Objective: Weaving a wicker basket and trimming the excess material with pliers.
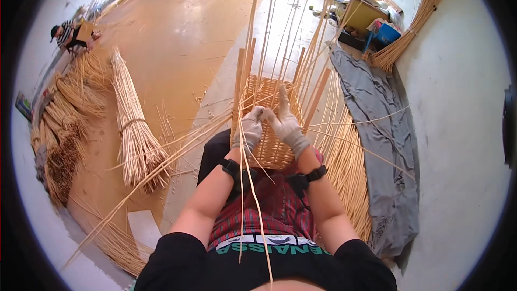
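Note:
A tan wicker basket [272,153] stands between my knees, its woven wall facing me. Flat wooden slats [318,99] and long thin stakes [262,48] rise from it. Both my hands wear pale work gloves and meet at the weave's upper part. My left hand [250,128] is closed, with wicker strands [247,175] running through it and hanging over my lap. Touching its fingertips is the thumb of my right hand [287,126]. That hand's index finger stretches upward beside the stakes, apart from the thumb; its other fingers are partly hidden.
Loose wicker rods [344,178] lie at my right by a grey cloth [377,129]. A tied bundle [132,124] lies left, with more bundles [67,129] along the wall. Long strands stick out both sides. A seated person [67,35] is far left; a blue bin [386,33] stands far right.

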Available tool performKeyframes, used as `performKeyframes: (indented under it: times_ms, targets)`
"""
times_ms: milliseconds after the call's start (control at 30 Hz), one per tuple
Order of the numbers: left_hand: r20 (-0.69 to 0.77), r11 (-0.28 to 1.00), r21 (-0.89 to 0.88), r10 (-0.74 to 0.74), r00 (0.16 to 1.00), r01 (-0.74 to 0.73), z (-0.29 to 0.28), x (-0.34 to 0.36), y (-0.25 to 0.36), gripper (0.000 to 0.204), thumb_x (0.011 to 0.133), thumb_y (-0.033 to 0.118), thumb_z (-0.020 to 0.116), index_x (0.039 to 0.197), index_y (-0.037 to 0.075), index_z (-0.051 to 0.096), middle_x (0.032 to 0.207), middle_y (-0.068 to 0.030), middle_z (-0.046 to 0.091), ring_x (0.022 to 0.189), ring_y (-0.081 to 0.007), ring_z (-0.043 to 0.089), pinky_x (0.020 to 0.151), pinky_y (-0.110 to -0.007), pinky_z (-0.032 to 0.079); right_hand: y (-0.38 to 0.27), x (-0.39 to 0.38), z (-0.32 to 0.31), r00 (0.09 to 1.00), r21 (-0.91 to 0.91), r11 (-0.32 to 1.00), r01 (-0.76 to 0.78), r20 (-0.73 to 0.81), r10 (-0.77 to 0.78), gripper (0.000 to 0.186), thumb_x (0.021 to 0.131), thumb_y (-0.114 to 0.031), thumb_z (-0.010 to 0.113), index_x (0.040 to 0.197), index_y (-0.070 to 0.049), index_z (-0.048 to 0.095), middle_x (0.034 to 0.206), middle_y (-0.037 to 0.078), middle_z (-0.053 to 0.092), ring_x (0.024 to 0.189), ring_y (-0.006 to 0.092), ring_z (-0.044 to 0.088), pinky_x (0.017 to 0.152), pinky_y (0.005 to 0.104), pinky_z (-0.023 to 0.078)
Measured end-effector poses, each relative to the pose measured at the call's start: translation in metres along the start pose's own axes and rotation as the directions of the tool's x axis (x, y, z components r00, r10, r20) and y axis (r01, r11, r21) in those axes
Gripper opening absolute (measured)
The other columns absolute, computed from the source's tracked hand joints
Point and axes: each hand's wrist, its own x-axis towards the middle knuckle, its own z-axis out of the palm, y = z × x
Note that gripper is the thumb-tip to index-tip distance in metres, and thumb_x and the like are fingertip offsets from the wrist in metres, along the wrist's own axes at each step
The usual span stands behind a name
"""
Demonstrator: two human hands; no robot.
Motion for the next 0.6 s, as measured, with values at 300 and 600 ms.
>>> performKeyframes:
  times_ms: [300,600]
  targets:
    - [-0.141,0.986,-0.059,0.148,0.979,-0.158,0.019,0.002,-0.030,0.035,0.101,-0.003,0.052,0.129,0.013,0.067,0.106,-0.0189,0.074,0.096,-0.0271,0.073,0.084,-0.039,0.055,0.036,-0.076,0.001,0.785,0.107,0.961,0.254,-0.604,-0.140,0.022,0.112,-0.019,0.046,0.132,-0.008,0.047,0.105,0.009,0.067,0.093,0.0175,0.069,0.082,0.0342,0.059]
    - [-0.106,0.973,0.194,-0.102,0.989,0.121,-0.006,-0.013,0.030,0.047,0.105,0.040,0.062,0.086,-0.002,0.066,0.076,-0.0156,0.069,0.067,-0.0365,0.067,0.067,-0.046,0.053,-0.017,-0.106,0.008,0.850,0.029,0.983,0.179,-0.509,-0.139,0.013,0.110,-0.017,0.052,0.116,-0.006,0.054,0.103,0.009,0.073,0.079,0.0150,0.070,0.062,0.0279,0.056]
